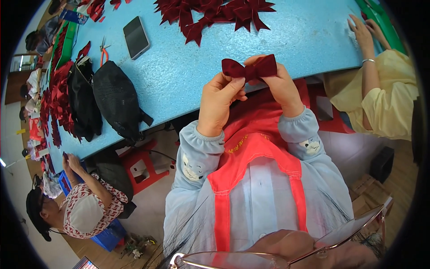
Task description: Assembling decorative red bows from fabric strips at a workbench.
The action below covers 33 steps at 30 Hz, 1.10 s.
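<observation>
A dark red velvet bow (250, 70) is held up between my two hands, over the near edge of the blue table. My left hand (220, 96) pinches its left loop, thumb in front and fingers curled behind. Around the right loop, my right hand (281, 87) is closed, its fingers partly hidden behind the ribbon. Beyond my hands on the tabletop lies a heap of similar dark red bows (210, 15) with notched tails.
A phone (136, 37), orange-handled pliers (104, 54) and black bags (117, 98) lie on the table (165, 80) to the left. More red ribbon pieces (60, 94) stretch beyond the bags. A co-worker in yellow (380, 94) sits at right, another in patterned clothing (92, 208) at left, near a red stool (145, 168).
</observation>
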Available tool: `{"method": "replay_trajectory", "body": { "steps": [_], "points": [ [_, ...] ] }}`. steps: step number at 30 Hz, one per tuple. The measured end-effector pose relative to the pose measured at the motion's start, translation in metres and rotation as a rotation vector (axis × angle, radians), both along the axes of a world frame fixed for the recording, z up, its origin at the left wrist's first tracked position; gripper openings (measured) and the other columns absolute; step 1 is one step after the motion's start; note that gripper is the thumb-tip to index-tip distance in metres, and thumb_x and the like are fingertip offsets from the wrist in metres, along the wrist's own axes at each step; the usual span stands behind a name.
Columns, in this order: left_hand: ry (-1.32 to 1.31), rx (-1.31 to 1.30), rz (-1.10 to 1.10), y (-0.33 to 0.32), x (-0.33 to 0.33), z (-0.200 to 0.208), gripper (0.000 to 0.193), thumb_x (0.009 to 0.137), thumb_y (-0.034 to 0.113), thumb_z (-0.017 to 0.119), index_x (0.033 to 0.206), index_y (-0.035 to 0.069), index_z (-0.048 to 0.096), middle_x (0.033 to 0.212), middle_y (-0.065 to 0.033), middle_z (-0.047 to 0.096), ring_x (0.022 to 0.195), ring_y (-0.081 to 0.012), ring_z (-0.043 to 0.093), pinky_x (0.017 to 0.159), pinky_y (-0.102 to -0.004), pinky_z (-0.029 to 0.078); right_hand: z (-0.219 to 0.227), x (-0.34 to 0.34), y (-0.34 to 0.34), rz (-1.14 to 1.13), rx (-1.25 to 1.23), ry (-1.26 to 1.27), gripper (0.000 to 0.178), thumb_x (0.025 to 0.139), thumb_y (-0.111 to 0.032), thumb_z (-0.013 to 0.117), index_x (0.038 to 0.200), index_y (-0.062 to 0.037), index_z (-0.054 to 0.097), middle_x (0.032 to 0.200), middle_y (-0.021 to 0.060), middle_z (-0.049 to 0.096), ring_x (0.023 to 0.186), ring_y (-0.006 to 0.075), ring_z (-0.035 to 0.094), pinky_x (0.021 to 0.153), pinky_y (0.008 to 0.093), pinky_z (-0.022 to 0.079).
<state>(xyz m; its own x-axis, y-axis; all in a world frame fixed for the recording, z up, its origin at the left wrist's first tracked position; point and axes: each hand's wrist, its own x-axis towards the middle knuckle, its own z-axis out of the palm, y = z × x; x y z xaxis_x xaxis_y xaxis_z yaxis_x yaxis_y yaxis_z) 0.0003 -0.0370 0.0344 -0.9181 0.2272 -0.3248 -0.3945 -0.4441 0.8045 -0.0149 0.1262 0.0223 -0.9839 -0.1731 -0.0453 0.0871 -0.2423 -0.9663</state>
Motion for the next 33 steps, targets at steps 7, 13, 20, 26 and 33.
{"method": "replay_trajectory", "body": {
  "steps": [7, 13, 20, 26, 33],
  "points": [
    [0.207, -0.273, 0.035, 0.006, 0.004, -0.007, 0.01, 0.083, 0.009, 0.057, 0.086, 0.0, 0.057, 0.071, -0.0011, 0.055, 0.056, -0.0064, 0.048, 0.051, -0.0203, 0.039, -0.004, 0.004, -0.001, 0.024, -0.036, 0.018, 0.021, 0.088, -0.015, 0.046, 0.097, -0.0001, 0.058, 0.092, 0.005, 0.06, 0.076, 0.011, 0.056, 0.065, 0.0232, 0.046],
    [0.178, -0.266, -0.05, 0.005, 0.004, -0.006, 0.012, 0.084, 0.01, 0.055, 0.088, -0.001, 0.057, 0.072, -0.0009, 0.054, 0.055, -0.005, 0.046, 0.048, -0.0202, 0.037, -0.009, 0.002, -0.001, -0.047, -0.117, -0.031, 0.025, 0.091, -0.021, 0.047, 0.095, -0.0001, 0.058, 0.081, 0.0034, 0.059, 0.064, 0.0088, 0.052, 0.06, 0.0219, 0.044],
    [0.089, -0.106, -0.002, 0.01, 0.001, -0.006, 0.018, 0.087, 0.014, 0.053, 0.099, 0.0, 0.052, 0.082, -0.0045, 0.056, 0.061, -0.0076, 0.051, 0.051, -0.0222, 0.044, -0.008, 0.0, -0.003, -0.065, -0.1, -0.004, 0.022, 0.09, -0.019, 0.046, 0.094, -0.0011, 0.058, 0.085, 0.0033, 0.06, 0.069, 0.0085, 0.053, 0.06, 0.0213, 0.043],
    [-0.038, -0.014, -0.029, 0.009, 0.001, 0.005, 0.02, 0.089, 0.014, 0.049, 0.106, 0.002, 0.049, 0.087, -0.0082, 0.057, 0.069, -0.0147, 0.057, 0.057, -0.0275, 0.05, -0.003, 0.007, -0.005, -0.024, -0.002, 0.044, 0.016, 0.089, -0.016, 0.049, 0.094, -0.0031, 0.058, 0.082, 0.0004, 0.059, 0.073, 0.0069, 0.053, 0.063, 0.0203, 0.043],
    [0.029, 0.059, -0.016, 0.006, 0.0, -0.009, 0.014, 0.089, 0.012, 0.048, 0.1, 0.004, 0.051, 0.085, -0.0084, 0.059, 0.061, -0.0127, 0.056, 0.05, -0.0232, 0.047, 0.0, 0.008, -0.004, -0.111, 0.266, 0.348, 0.011, 0.08, 0.002, 0.052, 0.089, -0.0008, 0.057, 0.084, 0.0024, 0.058, 0.076, 0.0088, 0.054, 0.07, 0.0214, 0.043]
  ]
}}
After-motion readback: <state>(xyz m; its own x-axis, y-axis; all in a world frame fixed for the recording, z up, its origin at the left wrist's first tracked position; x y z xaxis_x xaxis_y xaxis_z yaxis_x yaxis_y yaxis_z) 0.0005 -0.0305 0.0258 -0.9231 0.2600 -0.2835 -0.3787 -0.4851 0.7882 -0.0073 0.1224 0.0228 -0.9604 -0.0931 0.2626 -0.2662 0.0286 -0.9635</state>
